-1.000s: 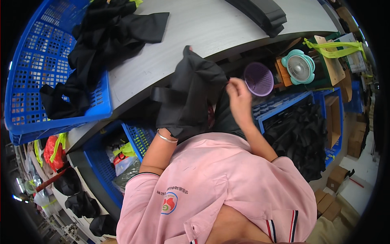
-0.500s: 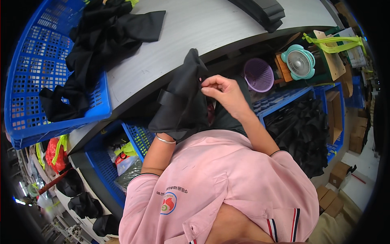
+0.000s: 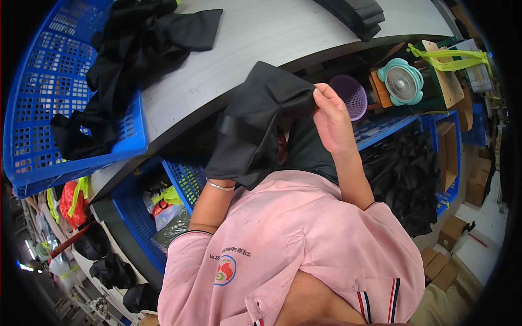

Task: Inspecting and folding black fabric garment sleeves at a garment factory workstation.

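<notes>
A piece of black fabric [image 3: 250, 119], sewn like a sleeve or pouch, covers my left hand from the wrist up. Only the forearm [image 3: 211, 206] and a silver bangle [image 3: 221, 187] show below its lower edge, so the left fingers are hidden inside. My right hand [image 3: 333, 117] pinches the cloth's upper right edge between thumb and fingers, drawing it out into a corner. Folds run from that pinch across the fabric, which is above my lap at the table's near edge.
A grey table [image 3: 244, 32] holds a blue basket [image 3: 81, 165] with black cloth [image 3: 147, 49] spilling out, plus stacked black pieces [image 3: 353, 19]. Right of me are a purple basket [image 3: 348, 95], a teal fan [image 3: 401, 81] and a crate of black pieces [image 3: 399, 168]. Another blue crate [image 3: 130, 212] stands lower left.
My right hand has moved up and right, now pulling the fabric's edge outward. The black piece has spread wider, and the strap across it no longer shows.
</notes>
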A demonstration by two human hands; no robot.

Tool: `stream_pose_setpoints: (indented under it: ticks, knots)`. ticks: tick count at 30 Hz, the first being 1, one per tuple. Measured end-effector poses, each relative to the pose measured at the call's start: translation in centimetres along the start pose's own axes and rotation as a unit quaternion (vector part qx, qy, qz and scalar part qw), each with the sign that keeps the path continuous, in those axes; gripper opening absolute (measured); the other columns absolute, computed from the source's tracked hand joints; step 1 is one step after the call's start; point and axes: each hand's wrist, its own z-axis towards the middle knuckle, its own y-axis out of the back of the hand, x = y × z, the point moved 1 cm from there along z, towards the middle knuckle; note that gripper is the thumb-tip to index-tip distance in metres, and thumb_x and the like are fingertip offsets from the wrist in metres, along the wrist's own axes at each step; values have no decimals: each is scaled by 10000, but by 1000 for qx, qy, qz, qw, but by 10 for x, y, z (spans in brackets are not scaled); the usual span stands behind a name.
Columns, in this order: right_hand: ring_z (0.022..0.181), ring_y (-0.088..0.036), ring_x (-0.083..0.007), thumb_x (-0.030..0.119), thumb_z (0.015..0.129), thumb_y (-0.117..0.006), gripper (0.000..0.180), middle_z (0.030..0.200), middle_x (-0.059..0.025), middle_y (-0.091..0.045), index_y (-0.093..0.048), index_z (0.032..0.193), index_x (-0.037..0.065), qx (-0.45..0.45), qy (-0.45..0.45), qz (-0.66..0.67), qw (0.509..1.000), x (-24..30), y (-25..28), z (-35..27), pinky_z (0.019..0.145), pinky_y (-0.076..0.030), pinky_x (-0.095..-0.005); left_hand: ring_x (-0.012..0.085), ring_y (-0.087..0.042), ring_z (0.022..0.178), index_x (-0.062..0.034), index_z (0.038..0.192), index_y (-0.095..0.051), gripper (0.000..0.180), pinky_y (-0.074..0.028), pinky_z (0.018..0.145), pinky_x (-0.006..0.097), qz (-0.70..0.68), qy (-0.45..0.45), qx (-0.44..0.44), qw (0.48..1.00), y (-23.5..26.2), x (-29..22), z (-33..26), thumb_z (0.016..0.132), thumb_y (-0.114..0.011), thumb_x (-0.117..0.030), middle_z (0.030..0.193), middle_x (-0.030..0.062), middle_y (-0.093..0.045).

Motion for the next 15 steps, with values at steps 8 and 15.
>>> stream_pose_setpoints:
  ticks: [8,15]
  knots:
    - [1101,-617,-116,70,957,-617,469,1116,-57,-670,-439,1387,12,50,-7,72,996,13,-5,2,1010,-451,-267,272,-532,1240,-8,1414,-471,453,-404,1070,338,36,17,30,999,-3,-9,-1,972,-527,-91,1371,144,-539]
    - [931,-651,-107,72,976,-603,440,1051,-118,-711,-421,1367,-21,-44,88,-114,988,33,-3,30,904,-495,-267,273,-506,1284,-6,1441,-446,467,-379,1100,340,72,32,51,996,-38,-26,2,989,-508,-105,1421,139,-508]
